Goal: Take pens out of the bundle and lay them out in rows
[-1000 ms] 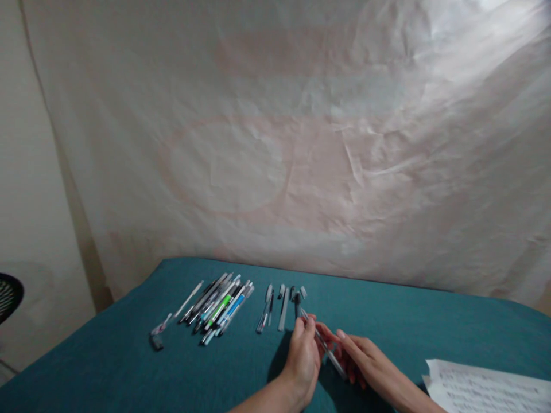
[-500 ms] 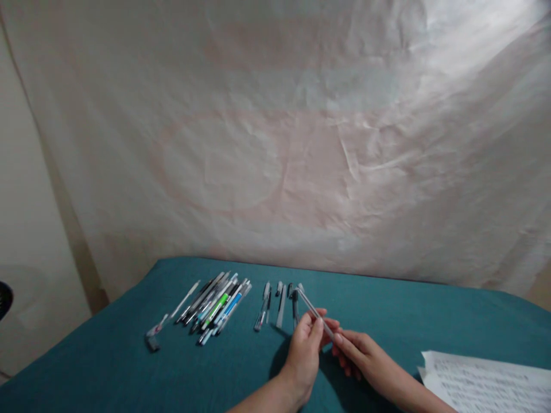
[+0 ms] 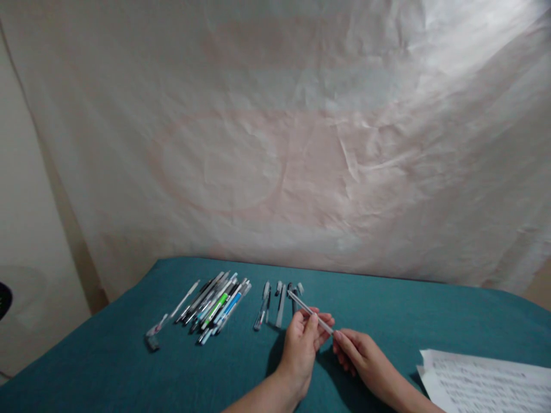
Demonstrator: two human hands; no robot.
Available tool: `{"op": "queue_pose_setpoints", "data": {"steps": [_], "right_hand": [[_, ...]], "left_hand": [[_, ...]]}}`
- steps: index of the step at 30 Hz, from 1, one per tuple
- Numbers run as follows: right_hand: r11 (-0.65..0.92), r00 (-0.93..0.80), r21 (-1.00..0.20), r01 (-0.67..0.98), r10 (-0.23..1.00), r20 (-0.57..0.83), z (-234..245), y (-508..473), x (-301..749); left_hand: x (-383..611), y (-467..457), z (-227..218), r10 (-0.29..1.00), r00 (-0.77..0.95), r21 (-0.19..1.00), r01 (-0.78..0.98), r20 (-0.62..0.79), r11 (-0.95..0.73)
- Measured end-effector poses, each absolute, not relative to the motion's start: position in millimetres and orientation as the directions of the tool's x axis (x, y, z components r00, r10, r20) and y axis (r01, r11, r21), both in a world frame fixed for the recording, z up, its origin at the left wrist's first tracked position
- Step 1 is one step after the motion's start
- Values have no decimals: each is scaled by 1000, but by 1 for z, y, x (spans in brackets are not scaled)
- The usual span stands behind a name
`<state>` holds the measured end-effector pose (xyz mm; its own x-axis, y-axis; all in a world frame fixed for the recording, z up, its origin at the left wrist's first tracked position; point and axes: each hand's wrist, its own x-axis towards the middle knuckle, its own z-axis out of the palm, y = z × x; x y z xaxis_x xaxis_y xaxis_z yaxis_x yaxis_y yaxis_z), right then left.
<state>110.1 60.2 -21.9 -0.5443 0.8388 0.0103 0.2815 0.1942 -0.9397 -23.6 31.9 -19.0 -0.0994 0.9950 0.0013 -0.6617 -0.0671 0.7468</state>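
A clear, slim pen barrel [image 3: 303,306] slants up and to the left between my hands. My left hand [image 3: 299,351] pinches its middle between thumb and fingers. At the lower right end, the thumb and fingertips of my right hand [image 3: 359,354] grip the same barrel. Just beyond my hands lies a loose row of pen parts: a clear pen piece [image 3: 280,307], a dark pen piece [image 3: 294,304] partly behind the barrel, and a small clear cap [image 3: 300,288]. Whether a refill sits inside the held barrel is too blurred to tell.
A heap of pens [image 3: 219,307], with green and blue ones, lies left on the green tablecloth [image 3: 103,355]. Further left are a thin white stick [image 3: 185,299] and a dark grey object [image 3: 152,343]. Written paper sheets [image 3: 482,376] lie at the right; a hanging sheet [image 3: 275,160] stands behind.
The barrel has tipped lower and its far end has swung left. Both hands have shifted slightly left, still holding it.
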Motion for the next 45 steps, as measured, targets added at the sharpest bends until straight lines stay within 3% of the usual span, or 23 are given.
{"op": "queue_pose_setpoints", "data": {"steps": [8,15,21,27,33,45], "right_hand": [[486,-458,-734,475,848,265,-24,62,115],[362,-488,-863,353,858,160,-27,65,113],[421,-435,-812,405,870,234,-21,61,113],[351,-475,-873,338,865,164,-20,61,112],[452,-441,-808,377,855,273,-18,60,113],[427,-430,-827,366,865,257,-15,58,112]], "left_hand": [[-24,33,-16,993,-119,763,-643,-24,-59],[-23,32,-16,992,-127,771,-632,-3,-78],[-22,33,-18,991,-137,771,-630,3,-89],[-23,34,-19,990,-137,777,-620,23,-104],[-23,32,-18,988,-150,780,-615,28,-115],[-23,33,-18,984,-177,801,-587,16,-118]]}}
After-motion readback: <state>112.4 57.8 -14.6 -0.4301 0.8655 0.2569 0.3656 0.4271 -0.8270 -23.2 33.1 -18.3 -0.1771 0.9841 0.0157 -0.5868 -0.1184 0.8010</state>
